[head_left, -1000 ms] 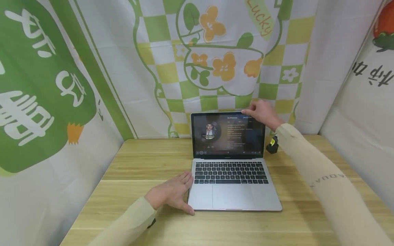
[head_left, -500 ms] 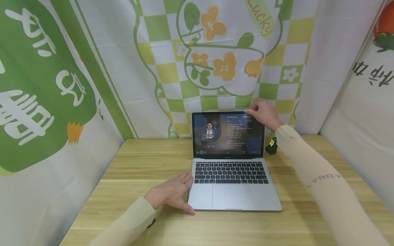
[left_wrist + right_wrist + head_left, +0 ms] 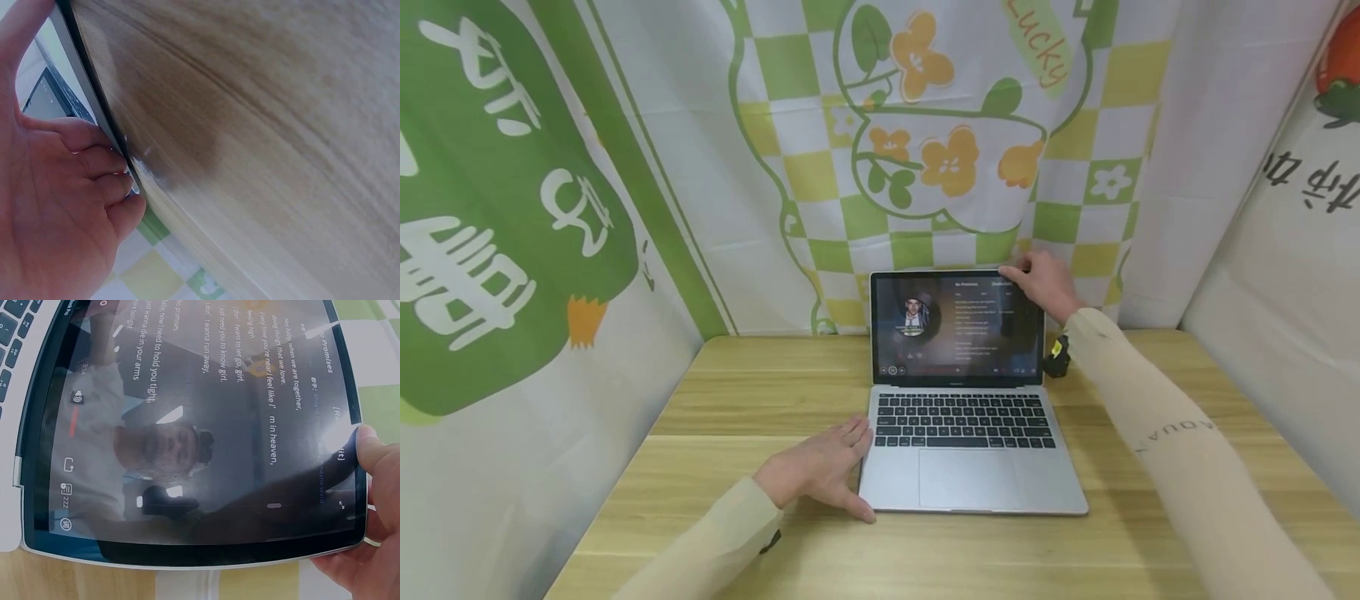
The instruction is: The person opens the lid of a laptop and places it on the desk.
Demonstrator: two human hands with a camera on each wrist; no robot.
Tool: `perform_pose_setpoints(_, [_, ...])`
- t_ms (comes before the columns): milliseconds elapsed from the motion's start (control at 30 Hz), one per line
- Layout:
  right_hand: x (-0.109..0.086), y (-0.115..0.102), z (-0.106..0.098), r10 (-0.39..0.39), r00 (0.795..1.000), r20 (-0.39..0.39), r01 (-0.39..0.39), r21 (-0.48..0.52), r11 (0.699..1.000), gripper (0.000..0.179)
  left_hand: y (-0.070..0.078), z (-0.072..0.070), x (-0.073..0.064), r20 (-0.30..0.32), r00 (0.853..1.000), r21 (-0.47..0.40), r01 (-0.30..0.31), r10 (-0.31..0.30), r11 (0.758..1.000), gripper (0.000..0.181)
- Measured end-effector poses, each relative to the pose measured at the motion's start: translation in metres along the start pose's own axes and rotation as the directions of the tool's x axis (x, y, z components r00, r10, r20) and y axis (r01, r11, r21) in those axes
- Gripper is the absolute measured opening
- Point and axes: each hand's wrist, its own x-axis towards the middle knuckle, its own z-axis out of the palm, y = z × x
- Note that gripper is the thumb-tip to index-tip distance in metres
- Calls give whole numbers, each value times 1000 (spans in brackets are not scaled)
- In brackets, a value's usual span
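An open silver laptop (image 3: 966,482) rests on the wooden table, its dark screen (image 3: 958,358) lit with a music player and lyrics. My left hand (image 3: 820,471) lies along the laptop's left edge. Its fingers touch the side of the base and its thumb is spread toward the front corner. In the left wrist view, the fingertips (image 3: 128,209) sit right at the thin edge. With my right hand (image 3: 1047,282) I grip the top right corner of the lid. The right wrist view shows the thumb (image 3: 367,442) on the screen's front rim and the fingers behind the lid.
The laptop stands near the back of the wooden table (image 3: 752,400). A white and green checkered cloth (image 3: 820,175) with flower prints hangs close behind the lid. Printed cloths hang at left (image 3: 512,200) and right (image 3: 1285,275) too.
The lid tilts back slightly, with my right hand moving along with it. My left hand stays at the base's left edge.
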Motion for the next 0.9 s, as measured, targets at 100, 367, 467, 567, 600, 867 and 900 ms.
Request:
perform_pose_setpoints(100, [-1, 0, 1, 12, 1000, 3, -12, -6, 1000, 40, 0, 1, 1, 3, 1000, 6, -1, 1, 1000, 128])
perform_pose_setpoints(367, [3, 6, 5, 0, 1000, 12, 0, 11, 1000, 41, 0, 0, 1, 6, 1000, 14, 3, -3, 1000, 129])
perform_pose_setpoints(467, [3, 8, 5, -19, 1000, -1, 19, 21, 1000, 40, 0, 0, 2, 5, 1000, 18, -2, 2, 1000, 129])
perform_pose_setpoints(567, [1, 10, 5, -33, 999, -4, 33, 22, 999, 41, 0, 0, 2, 0, 1000, 22, -10, 10, 1000, 129])
perform_pose_setpoints(600, [1, 10, 4, -36, 999, -1, 36, 24, 999, 42, 0, -1, 2, 0, 1000, 22, -11, 11, 1000, 129])
perform_pose_setpoints(867, [-7, 8, -6, -26, 998, 64, 26, 0, 1000, 53, -1, 1, 1, -3, 1000, 0, -14, 14, 1000, 129])
perform_pose_setpoints(900, [-9, 7, -8, -29, 997, 67, 30, -5, 1000, 53, -1, 1, 1, -5, 1000, -2, -14, 14, 1000, 130])
